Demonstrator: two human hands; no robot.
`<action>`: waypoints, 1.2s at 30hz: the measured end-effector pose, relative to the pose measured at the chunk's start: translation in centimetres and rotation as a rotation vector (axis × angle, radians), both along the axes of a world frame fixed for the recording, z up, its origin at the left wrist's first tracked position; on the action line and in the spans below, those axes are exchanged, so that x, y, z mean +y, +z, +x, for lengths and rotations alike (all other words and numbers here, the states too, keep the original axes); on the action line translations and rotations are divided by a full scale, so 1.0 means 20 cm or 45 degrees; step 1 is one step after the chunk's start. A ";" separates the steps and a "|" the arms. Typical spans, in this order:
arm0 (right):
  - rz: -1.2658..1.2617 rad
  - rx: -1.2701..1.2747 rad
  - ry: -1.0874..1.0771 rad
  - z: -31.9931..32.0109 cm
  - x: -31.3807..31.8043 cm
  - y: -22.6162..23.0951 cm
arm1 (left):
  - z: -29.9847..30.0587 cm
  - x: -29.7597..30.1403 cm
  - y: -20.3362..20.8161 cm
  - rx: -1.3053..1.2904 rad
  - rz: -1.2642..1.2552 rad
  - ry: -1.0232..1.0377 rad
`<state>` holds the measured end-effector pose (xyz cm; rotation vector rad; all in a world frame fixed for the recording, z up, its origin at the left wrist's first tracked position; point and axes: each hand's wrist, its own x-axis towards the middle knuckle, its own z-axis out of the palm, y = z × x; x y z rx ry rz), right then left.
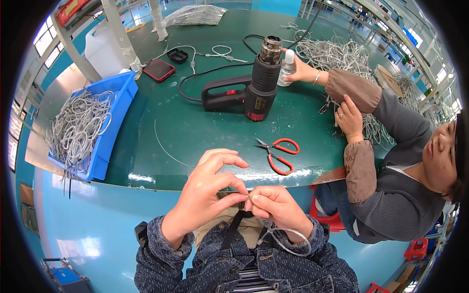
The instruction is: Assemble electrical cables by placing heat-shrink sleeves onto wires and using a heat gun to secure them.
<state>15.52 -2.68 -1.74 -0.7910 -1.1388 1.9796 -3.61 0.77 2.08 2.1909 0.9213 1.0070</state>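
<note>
In front of my body, just off the table's near edge, my two hands meet. My left hand [207,190] pinches something thin between thumb and forefinger, its other fingers spread; it looks like the end of a cable. My right hand [279,207] is closed on the same grey cable [298,250], whose loop hangs below by my right wrist. The fingertips hide most of the cable end. On the table beyond my hands lie small red-handled nippers [277,154], their jaws apart. Farther back a black heat gun [261,83] stands on its end, nozzle up.
A blue bin [124,93] full of grey cables stands left. Behind it are a phone [159,70], a black dish [178,55] and a white jug [105,49]. At right, a co-worker's hand [303,68] grips a clear bottle [286,71] beside a cable heap [342,56].
</note>
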 end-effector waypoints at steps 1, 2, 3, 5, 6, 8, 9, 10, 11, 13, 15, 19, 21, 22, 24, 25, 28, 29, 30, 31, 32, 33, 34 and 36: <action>-0.001 -0.001 0.002 0.00 0.00 0.00 | 0.00 0.00 0.00 0.013 0.026 0.008; -0.007 -0.008 0.003 0.00 0.00 0.00 | 0.00 0.00 0.00 0.012 0.026 0.009; -0.004 -0.017 0.000 0.00 0.01 0.01 | 0.00 0.01 0.00 0.016 0.043 0.003; 0.013 -0.033 -0.012 0.00 0.01 0.02 | 0.01 0.02 0.02 0.019 0.083 -0.012; 0.008 -0.029 -0.003 0.00 0.00 0.02 | 0.01 0.01 0.02 0.012 0.098 -0.020; 0.014 -0.029 0.008 -0.01 -0.01 0.00 | 0.00 0.00 -0.01 -0.025 0.086 -0.004; 0.043 -0.041 -0.007 -0.01 0.00 -0.01 | 0.00 0.00 -0.02 -0.045 0.086 0.000; 0.041 -0.015 0.014 -0.01 -0.01 -0.02 | 0.00 0.00 -0.02 -0.056 0.112 -0.018; 0.039 0.012 0.034 -0.01 -0.01 -0.02 | 0.00 0.00 -0.02 -0.070 0.092 -0.018; 0.052 0.040 0.053 -0.02 -0.01 -0.03 | -0.01 -0.02 -0.02 -0.085 0.041 -0.003; 0.022 0.076 0.076 -0.03 -0.01 -0.04 | -0.01 -0.03 -0.04 -0.098 0.044 0.012; 0.000 0.116 0.059 -0.03 -0.02 -0.04 | 0.01 -0.06 -0.08 -0.147 0.018 0.058; -0.003 0.132 0.045 -0.02 -0.03 -0.05 | 0.02 -0.06 -0.11 -0.191 -0.003 0.107; -0.018 0.137 0.028 -0.02 -0.03 -0.06 | 0.03 -0.07 -0.12 -0.186 0.000 0.099; -0.037 0.153 0.014 -0.03 -0.02 -0.06 | 0.04 -0.08 -0.11 -0.176 0.015 0.129; -0.028 0.160 0.017 -0.03 -0.02 -0.06 | 0.05 -0.08 -0.11 -0.171 0.022 0.145; -0.002 0.087 -0.025 -0.02 -0.01 -0.06 | 0.06 -0.08 -0.12 -0.163 0.033 0.122; 0.002 0.094 -0.021 -0.02 -0.01 -0.06 | 0.06 -0.08 -0.12 -0.163 0.030 0.111; -0.012 0.101 -0.052 -0.02 -0.01 -0.07 | 0.05 -0.07 -0.13 -0.157 0.037 0.115; -0.025 0.109 -0.081 -0.02 0.00 -0.07 | 0.04 -0.07 -0.13 -0.174 0.004 0.130; -0.036 0.117 -0.109 -0.02 0.01 -0.06 | 0.03 -0.07 -0.13 -0.191 -0.027 0.145; -0.032 0.120 -0.106 -0.01 0.01 -0.06 | 0.03 -0.07 -0.13 -0.212 -0.062 0.156; -0.023 0.130 -0.172 -0.01 0.02 -0.05 | 0.04 -0.08 -0.12 -0.210 -0.056 0.159; -0.004 0.153 -0.303 0.00 0.03 -0.03 | 0.05 -0.08 -0.10 -0.364 -0.460 0.091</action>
